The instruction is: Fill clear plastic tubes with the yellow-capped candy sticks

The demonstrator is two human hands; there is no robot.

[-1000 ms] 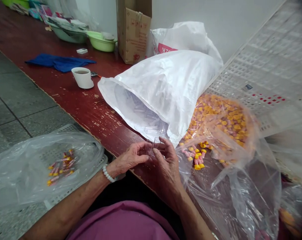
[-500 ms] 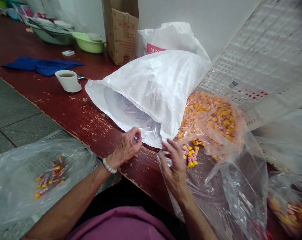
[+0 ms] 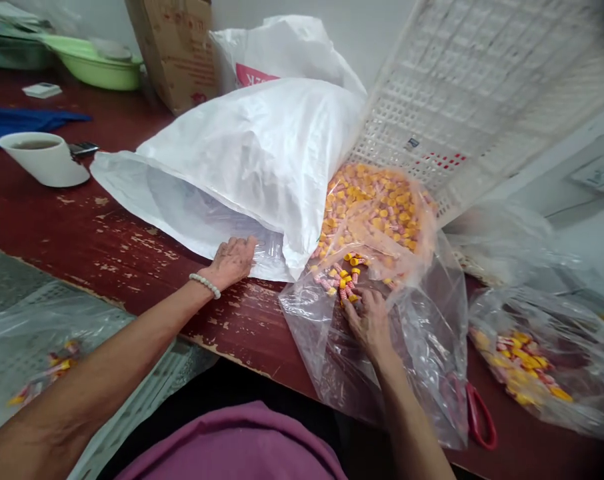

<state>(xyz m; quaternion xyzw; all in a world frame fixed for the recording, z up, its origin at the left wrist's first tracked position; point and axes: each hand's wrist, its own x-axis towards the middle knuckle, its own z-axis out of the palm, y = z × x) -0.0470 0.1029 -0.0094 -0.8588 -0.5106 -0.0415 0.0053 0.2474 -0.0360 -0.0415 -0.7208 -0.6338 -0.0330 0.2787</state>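
A left hand (image 3: 235,260) at the white sack (image 3: 262,147), a right hand (image 3: 371,319) by the yellow-capped pieces (image 3: 349,277)

From where I stand, the person's left hand is at the sack's open mouth, mid-frame, with its fingers bent down and bunched near the clear tubes (image 3: 271,247) just inside. Its back faces up, so I can't tell whether it has hold of one.

Right of centre, the right hand is half open, fingers loosely curved, tips down at the near edge of the little cluster of pieces. Whether it grips one, I can't tell from here.

Behind that cluster, a big heap (image 3: 377,207) of the same pieces lies under clear plastic (image 3: 422,340), which spreads down towards the worktop's (image 3: 147,260) front edge. A white plastic basket (image 3: 432,100) tilts over the heap at upper right. Lower right, a clear bag (image 3: 582,363) holds more pieces, with a red loop (image 3: 482,420) beside it. A white cup (image 3: 55,163) stands at upper left.
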